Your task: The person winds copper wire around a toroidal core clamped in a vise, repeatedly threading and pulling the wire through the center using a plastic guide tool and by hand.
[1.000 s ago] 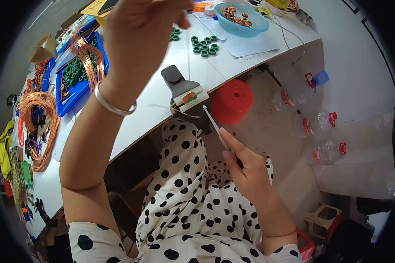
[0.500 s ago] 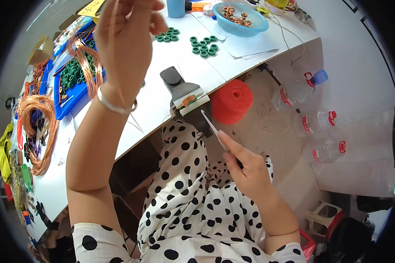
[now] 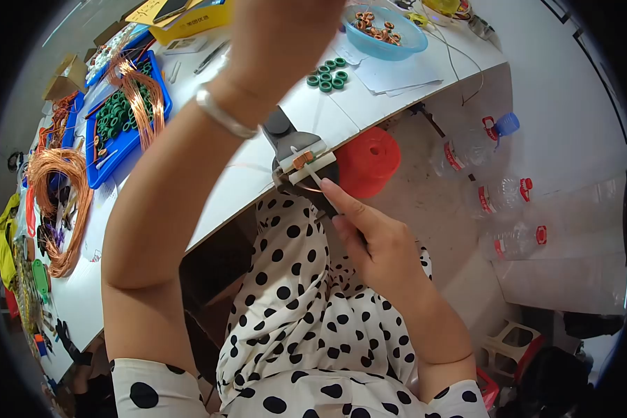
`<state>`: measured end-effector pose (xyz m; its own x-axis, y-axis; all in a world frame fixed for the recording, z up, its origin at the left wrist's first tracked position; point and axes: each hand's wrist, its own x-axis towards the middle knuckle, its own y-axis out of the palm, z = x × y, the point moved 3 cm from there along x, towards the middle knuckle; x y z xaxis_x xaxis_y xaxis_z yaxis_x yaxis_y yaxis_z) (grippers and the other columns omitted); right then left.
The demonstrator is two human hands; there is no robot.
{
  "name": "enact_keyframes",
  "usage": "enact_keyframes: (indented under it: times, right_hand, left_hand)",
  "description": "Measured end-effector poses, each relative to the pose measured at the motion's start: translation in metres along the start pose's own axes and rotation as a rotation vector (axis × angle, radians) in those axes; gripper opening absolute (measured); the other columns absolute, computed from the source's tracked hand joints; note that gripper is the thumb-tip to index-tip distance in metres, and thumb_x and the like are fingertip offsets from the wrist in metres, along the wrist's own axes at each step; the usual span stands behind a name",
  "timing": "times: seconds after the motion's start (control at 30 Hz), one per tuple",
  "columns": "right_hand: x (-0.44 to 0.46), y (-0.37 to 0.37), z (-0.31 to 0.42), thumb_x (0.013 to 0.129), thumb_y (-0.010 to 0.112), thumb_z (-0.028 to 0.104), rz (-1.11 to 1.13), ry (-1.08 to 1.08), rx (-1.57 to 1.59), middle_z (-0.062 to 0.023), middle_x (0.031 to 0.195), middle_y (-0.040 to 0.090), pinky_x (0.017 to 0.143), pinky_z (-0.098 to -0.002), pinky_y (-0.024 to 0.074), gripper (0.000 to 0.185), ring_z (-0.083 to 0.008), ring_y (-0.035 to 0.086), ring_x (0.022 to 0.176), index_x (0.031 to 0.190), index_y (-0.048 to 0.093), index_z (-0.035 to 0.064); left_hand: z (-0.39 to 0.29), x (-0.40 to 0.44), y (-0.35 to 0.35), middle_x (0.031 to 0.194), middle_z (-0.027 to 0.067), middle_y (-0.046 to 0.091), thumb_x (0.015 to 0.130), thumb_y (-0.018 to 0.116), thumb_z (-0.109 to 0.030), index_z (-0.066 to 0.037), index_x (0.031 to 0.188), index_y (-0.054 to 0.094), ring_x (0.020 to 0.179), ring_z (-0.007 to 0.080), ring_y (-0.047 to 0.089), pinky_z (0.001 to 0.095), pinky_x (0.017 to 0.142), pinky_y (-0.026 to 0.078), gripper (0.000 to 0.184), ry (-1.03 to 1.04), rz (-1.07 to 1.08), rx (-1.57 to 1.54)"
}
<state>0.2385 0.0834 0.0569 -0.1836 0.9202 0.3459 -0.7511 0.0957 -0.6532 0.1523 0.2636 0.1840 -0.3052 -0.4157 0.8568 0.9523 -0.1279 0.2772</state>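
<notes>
My right hand (image 3: 376, 240) is closed around a thin white crochet hook (image 3: 313, 175). The hook's shaft passes through a small green ring core partly wound with copper wire (image 3: 302, 160), and its tip shows on the far side. A dark vise (image 3: 280, 136) with pale jaw pads at the table edge grips that ring. A loop of copper wire bends below the jaws, close to my right fingertips. My left hand (image 3: 285, 42) is raised at the top, blurred and cut off by the frame edge, so its fingers are hidden.
Green rings (image 3: 326, 75) lie on the white table near a blue bowl (image 3: 380, 50) of wound rings. Blue trays (image 3: 122, 150) and a copper wire coil (image 3: 83, 209) are at left. A red stool (image 3: 369, 164) and plastic bottles (image 3: 494, 195) stand beyond the table edge.
My right hand has moved up and left, putting the crochet hook through the ring. My left hand has swung right and farther out of the frame.
</notes>
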Motion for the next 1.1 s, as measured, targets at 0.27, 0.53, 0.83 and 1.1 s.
enact_keyframes:
  times: [0.27,0.53,0.83,1.1]
  right_hand:
    - [-0.009,-0.005,-0.001,0.087,0.058,0.0,0.035,0.085,0.052,-0.0125,0.083,0.066,0.058,-0.0291,0.047,0.051,-0.0227,0.056,0.057,0.134,0.052,0.0189]
    - [0.008,-0.005,0.002,0.089,0.057,0.004,0.001,-0.004,-0.024,-0.012,0.074,0.061,0.054,-0.0286,0.0451,0.048,-0.0183,0.05,0.052,0.134,0.052,0.0182]
    - [-0.03,-0.008,0.01,0.092,0.053,0.003,0.131,0.397,0.508,-0.0017,0.064,0.053,0.05,-0.022,0.0384,0.044,-0.0077,0.043,0.051,0.136,0.05,0.0089]
    - [-0.128,-0.05,0.008,0.087,0.055,-0.003,0.084,0.123,0.305,-0.0002,0.059,0.052,0.049,-0.0212,0.0389,0.044,-0.0057,0.045,0.05,0.131,0.053,0.0005]
  left_hand:
    - [-0.034,0.015,0.001,0.08,-0.002,0.059,0.089,0.063,-0.009,-0.005,0.099,0.062,0.073,0.0119,0.054,0.024,0.064,0.042,0.011,-0.517,0.106,-0.126]
    - [-0.002,-0.093,-0.147,0.073,0.0048,0.065,0.089,0.063,-0.025,0.0,0.094,0.066,0.068,0.0115,0.06,0.0266,0.064,0.046,0.026,-1.366,0.503,0.69]
    - [-0.047,-0.097,-0.167,0.076,0.0052,0.066,0.088,0.065,-0.021,-0.003,0.096,0.067,0.069,0.0121,0.06,0.0266,0.069,0.046,0.02,-1.676,0.785,0.597]
    - [-0.152,0.014,-0.062,0.087,-0.0073,0.068,0.073,0.073,-0.011,-0.014,0.085,0.073,0.086,0.0175,0.059,0.0334,0.085,0.038,0.013,-0.43,1.134,0.138]
